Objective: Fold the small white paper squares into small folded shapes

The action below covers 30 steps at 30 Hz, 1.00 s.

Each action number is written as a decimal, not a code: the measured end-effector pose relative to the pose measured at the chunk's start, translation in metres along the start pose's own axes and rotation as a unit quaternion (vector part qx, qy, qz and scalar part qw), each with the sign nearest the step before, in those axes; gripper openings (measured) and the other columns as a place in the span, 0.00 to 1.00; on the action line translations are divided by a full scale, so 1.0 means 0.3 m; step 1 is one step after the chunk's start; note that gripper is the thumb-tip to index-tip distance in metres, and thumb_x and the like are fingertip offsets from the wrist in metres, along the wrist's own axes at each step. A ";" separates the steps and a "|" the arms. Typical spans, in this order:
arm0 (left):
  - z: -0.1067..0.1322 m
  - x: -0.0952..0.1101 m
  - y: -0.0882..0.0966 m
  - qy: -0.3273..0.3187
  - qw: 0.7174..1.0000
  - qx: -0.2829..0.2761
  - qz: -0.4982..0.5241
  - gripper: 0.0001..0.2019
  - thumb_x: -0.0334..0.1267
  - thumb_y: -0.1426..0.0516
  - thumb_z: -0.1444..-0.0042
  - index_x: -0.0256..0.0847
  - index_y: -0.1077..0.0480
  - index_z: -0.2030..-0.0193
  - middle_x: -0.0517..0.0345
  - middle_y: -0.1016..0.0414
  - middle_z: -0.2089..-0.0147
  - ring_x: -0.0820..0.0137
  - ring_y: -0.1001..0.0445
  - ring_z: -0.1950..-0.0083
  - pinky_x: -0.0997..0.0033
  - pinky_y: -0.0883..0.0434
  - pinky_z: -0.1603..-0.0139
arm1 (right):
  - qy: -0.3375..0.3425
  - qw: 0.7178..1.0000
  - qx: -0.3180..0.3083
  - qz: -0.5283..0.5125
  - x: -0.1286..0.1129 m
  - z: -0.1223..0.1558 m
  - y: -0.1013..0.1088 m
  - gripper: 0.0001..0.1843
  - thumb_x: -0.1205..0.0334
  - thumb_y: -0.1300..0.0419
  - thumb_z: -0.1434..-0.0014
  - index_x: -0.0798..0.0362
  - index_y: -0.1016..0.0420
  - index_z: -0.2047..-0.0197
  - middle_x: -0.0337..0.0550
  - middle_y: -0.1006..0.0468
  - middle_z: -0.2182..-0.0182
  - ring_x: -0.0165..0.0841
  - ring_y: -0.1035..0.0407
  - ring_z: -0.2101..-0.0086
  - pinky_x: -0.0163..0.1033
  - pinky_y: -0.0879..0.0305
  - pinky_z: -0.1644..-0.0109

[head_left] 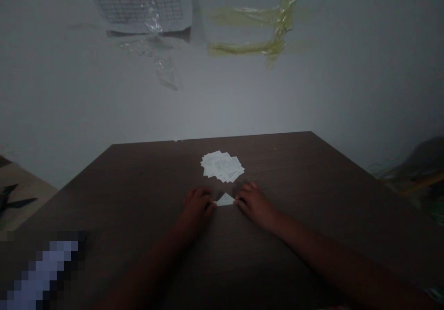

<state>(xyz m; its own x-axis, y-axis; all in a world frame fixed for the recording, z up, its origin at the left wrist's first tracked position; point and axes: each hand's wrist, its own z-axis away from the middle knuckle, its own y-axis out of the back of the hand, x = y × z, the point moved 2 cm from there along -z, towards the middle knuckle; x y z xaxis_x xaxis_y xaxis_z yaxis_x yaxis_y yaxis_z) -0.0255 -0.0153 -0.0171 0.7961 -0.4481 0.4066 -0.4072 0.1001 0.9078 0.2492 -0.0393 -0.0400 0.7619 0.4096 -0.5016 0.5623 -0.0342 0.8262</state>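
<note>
A small white piece of paper (225, 200), folded into a triangle, lies low over the brown table (138, 176) with its point facing away from me. My left hand (199, 204) has its thumb and fingertips at the paper's left corner, fingers curled. At the right corner, my right hand (255, 203) grips likewise between thumb and fingers. Just beyond both hands sits a fanned heap of printed paper pieces (222, 166), overlapping one another. Dim light hides the exact finger contact.
A pale wall (243, 102) rises behind the table's far edge, with a gridded sheet (138, 0) and yellow tape (243, 48) on it. A blurred-out pixelated object (45, 273) is at the near left. Dark items (17, 201) lie beyond the left edge.
</note>
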 end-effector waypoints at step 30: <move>0.005 0.010 0.029 -0.052 0.998 -0.025 -0.016 0.05 0.33 0.31 0.25 0.47 0.13 0.51 0.42 0.13 0.23 0.40 0.19 0.21 0.35 0.19 0.18 | 0.025 0.998 0.017 -0.053 -0.014 0.006 0.003 0.07 0.69 0.23 0.23 0.46 0.06 0.51 0.46 0.08 0.51 0.47 0.17 0.47 0.59 0.25 0.31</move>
<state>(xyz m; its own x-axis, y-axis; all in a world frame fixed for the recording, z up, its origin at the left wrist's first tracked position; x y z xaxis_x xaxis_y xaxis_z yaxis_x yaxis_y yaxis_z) -0.0273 -0.0172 -0.0080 0.7570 -0.5411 0.3662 -0.3566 0.1274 0.9255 0.2470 -0.0427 -0.0377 0.6807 0.4573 -0.5723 0.6505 -0.0179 0.7593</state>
